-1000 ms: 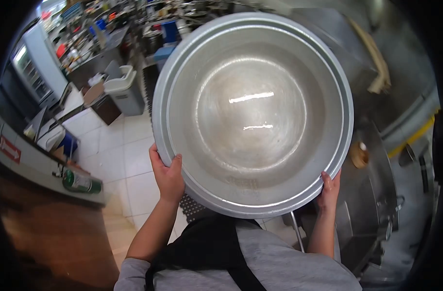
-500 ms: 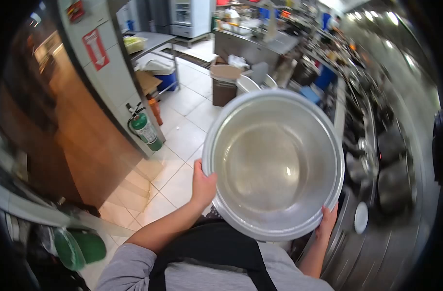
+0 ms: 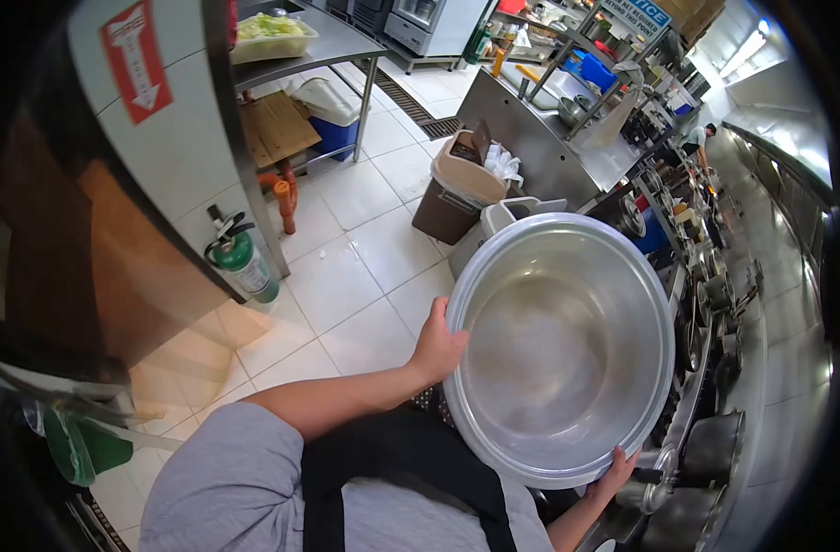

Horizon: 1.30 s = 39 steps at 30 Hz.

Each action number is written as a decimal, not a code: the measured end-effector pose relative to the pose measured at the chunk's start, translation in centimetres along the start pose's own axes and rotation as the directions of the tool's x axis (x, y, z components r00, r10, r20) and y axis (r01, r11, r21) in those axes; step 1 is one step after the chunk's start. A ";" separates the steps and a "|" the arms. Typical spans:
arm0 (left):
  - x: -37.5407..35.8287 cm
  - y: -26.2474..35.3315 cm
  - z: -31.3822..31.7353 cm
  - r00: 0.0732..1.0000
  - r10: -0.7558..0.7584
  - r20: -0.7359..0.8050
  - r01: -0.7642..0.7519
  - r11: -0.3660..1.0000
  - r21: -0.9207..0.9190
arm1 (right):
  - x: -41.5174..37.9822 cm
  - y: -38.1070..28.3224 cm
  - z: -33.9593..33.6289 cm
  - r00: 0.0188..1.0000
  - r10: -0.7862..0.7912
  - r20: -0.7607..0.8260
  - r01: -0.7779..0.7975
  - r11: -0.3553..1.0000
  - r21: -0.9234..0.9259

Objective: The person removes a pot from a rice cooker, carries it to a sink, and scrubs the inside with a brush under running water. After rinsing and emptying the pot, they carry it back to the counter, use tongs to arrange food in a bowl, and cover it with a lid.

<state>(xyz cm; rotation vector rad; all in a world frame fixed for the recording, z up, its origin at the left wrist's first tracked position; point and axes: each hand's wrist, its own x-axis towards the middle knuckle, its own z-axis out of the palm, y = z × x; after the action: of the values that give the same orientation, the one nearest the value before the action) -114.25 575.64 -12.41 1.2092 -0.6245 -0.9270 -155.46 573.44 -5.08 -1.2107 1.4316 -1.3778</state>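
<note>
A large round metal pot (image 3: 549,354), empty inside, is held up in front of my body with its opening facing me. My left hand (image 3: 437,345) grips its left side, thumb near the rim. At its lower right edge, my right hand (image 3: 615,474) is closed on the rim, fingertips showing over it. The undersides of both grips are hidden behind the pot.
A brown trash bin (image 3: 452,207) stands beyond the pot. A fire extinguisher (image 3: 245,267) is by the wall at left. A steel table (image 3: 332,41) holds a tray of greens. Pots line the right side; a person (image 3: 699,140) is far back.
The view has swung round and tilted. The pot, still in both my hands, now appears further right and slightly lower, and the bin and extinguisher show at different places.
</note>
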 end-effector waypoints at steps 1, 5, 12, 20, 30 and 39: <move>2.4 0.7 0.6 1.000 -0.006 0.007 0.006 1.000 -0.001 | 1.5 -0.1 1.0 0.999 -0.024 -0.045 0.023 1.000 -0.004; 12.8 2.5 2.3 0.994 0.084 0.064 -0.087 0.995 0.046 | 7.8 -1.3 7.2 0.988 0.000 -0.154 0.012 0.997 0.074; 35.1 2.2 0.0 0.984 0.175 -0.040 -0.173 0.983 0.055 | 29.1 3.9 23.5 0.996 -0.082 -0.020 0.084 0.990 0.116; 54.2 9.1 -11.8 0.902 0.179 -0.392 -0.196 0.981 -0.003 | 45.2 -3.2 55.9 0.902 -0.134 0.410 -0.006 0.947 0.323; 79.0 17.0 -24.9 0.819 0.243 -0.520 -0.313 0.948 -0.050 | 56.4 -8.1 88.6 0.842 -0.261 0.472 0.075 0.923 0.376; 99.2 24.2 -29.4 0.851 0.232 -0.470 -0.325 0.938 -0.124 | 66.1 -13.0 105.3 0.848 -0.295 0.440 0.139 0.926 0.351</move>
<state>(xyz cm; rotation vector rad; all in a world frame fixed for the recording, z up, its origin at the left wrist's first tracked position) -33.66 506.90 -3.58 1.0657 -0.3111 -0.4244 -67.33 485.12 2.61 -1.4151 0.7114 -1.2636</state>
